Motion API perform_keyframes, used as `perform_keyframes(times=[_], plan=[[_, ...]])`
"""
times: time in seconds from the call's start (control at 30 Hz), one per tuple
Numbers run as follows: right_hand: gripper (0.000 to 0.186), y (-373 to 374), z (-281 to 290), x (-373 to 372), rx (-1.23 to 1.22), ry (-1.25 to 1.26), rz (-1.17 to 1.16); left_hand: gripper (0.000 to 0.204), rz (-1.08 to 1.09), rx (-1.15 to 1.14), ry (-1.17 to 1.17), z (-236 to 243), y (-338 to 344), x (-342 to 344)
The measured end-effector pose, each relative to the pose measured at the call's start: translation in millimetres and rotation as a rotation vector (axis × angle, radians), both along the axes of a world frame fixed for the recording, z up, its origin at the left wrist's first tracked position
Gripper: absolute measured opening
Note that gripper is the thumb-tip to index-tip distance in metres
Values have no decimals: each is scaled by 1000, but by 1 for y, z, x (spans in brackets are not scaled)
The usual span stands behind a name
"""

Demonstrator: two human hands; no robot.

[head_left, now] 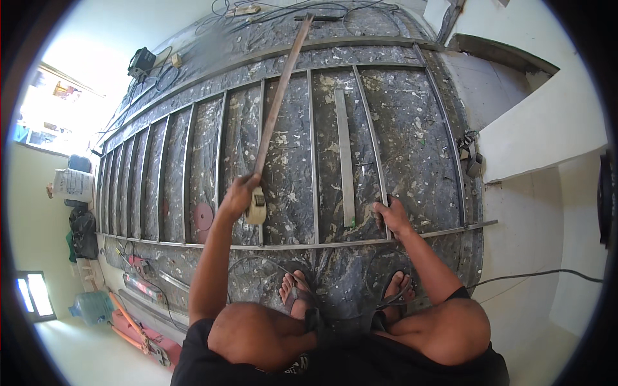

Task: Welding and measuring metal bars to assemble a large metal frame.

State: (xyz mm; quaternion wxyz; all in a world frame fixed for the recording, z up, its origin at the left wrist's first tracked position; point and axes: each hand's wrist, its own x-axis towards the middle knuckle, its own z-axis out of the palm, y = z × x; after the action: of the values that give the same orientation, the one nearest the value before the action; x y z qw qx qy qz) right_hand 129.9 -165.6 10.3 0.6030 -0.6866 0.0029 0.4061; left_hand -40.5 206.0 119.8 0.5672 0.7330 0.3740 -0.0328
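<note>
My left hand (237, 196) had closed its grip around a tape measure (256, 209), its long blade running up across the steel frame (313, 154) on the floor. My right hand (391, 215) clamped a bar. The blade looked light and springy; best held at the case.

- Beside my left hand (237, 196), gripping the tape measure (257, 207), bare floor strips lie open between the upright bars (221, 145).
- Between my hands, a loose flat bar (344, 157) blocks one strip.
- Under my right hand (391, 215), the crossbar (444, 229) bounds my reach.
</note>
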Motion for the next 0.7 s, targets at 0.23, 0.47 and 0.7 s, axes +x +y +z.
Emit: perform_keyframes(times=[0.23,0.47,0.7], plan=[[18,-2,2,0,7,-25,-16,39,-4,-160,-6,-29,-53,-42],[22,-6,9,0,-69,-93,25,39,20,-337,58,-34,-87,-38],[21,-7,12,-5,-37,-96,22,45,1,-316,75,-42,-92,-42]])
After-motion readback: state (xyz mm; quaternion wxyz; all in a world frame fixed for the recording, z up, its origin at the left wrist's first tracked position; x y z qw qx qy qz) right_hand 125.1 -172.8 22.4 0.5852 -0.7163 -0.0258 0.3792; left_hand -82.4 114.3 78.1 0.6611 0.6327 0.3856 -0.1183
